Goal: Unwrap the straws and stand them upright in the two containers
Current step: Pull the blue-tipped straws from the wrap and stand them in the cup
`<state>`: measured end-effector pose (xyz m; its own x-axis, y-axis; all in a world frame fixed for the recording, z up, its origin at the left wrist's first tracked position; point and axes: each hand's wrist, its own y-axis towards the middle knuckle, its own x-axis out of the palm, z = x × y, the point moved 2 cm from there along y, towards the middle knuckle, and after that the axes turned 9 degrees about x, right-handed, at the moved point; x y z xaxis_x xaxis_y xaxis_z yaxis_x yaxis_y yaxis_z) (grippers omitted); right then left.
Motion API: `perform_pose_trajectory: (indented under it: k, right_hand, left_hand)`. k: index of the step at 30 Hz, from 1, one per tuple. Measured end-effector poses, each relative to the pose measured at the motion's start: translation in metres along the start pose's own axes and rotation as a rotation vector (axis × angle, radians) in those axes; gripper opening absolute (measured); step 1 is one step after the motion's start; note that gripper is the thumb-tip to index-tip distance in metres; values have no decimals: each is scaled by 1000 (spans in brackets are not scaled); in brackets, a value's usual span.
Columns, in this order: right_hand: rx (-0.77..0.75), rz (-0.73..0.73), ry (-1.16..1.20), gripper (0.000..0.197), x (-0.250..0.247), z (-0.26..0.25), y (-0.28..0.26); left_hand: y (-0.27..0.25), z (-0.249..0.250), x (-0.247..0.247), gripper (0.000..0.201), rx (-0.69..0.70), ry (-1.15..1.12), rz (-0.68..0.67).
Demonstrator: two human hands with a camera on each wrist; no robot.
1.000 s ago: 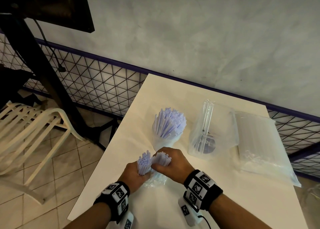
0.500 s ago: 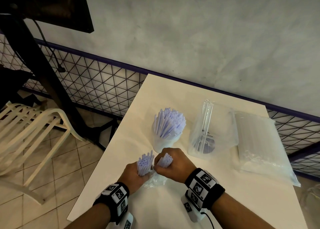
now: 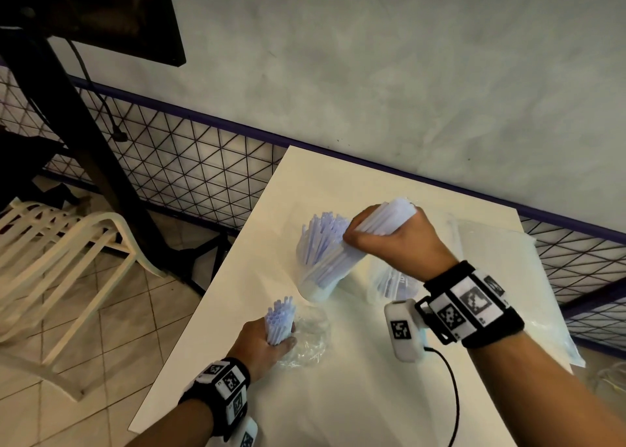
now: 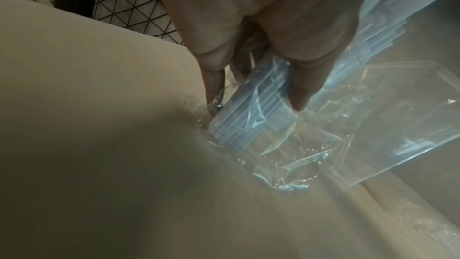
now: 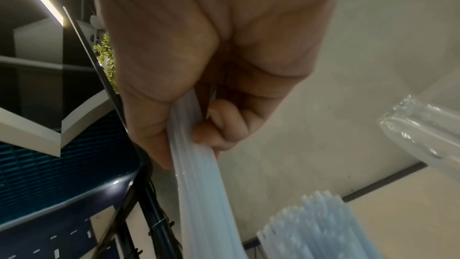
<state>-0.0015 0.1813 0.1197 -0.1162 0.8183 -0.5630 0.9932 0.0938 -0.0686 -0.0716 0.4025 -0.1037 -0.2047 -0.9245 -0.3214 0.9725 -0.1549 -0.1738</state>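
While our right hand (image 3: 399,240) grips straws (image 3: 379,221) tilted into the cup (image 3: 315,287), left hand (image 3: 267,341) clamps a bundle (image 3: 280,319) w/ its base hidden in wrap (image 3: 310,340).

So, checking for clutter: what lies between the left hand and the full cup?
Head view: crumpled clear wrap beside the left hand, then bare table up to the cup.

Bright, even daylight in the head view with wide-angle edge bending; dim, soft, noisy wrist views.
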Motion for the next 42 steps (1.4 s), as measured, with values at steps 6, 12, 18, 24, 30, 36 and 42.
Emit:
perform_pose_trajectory:
  k: [6, 12, 18, 24, 30, 36, 42]
  right_hand:
    - [-5, 123, -23, 3, -10, 0, 19]
    - [33, 93, -120, 8, 11, 14, 36]
    - [23, 171, -146, 61, 35, 33, 43]
    - [-349, 196, -345, 67, 60, 41, 38]
    - [-296, 92, -705, 66, 86, 70, 36]
    - [-391, 158, -710, 70, 92, 51, 40]
    - [-416, 253, -722, 39, 100, 54, 55]
  left_hand:
    - [-2, 1, -1, 16, -27, -20, 9]
    - [-3, 4, -1, 20, -26, -10, 16]
    - [-3, 5, -1, 21, -20, -27, 14]
    - [-2, 2, -1, 19, -3, -25, 0]
    - [-2, -1, -1, 18, 1, -32, -5]
    - [-1, -1, 0, 18, -9, -42, 4]
    - [0, -5, 0, 16, -1, -16, 1]
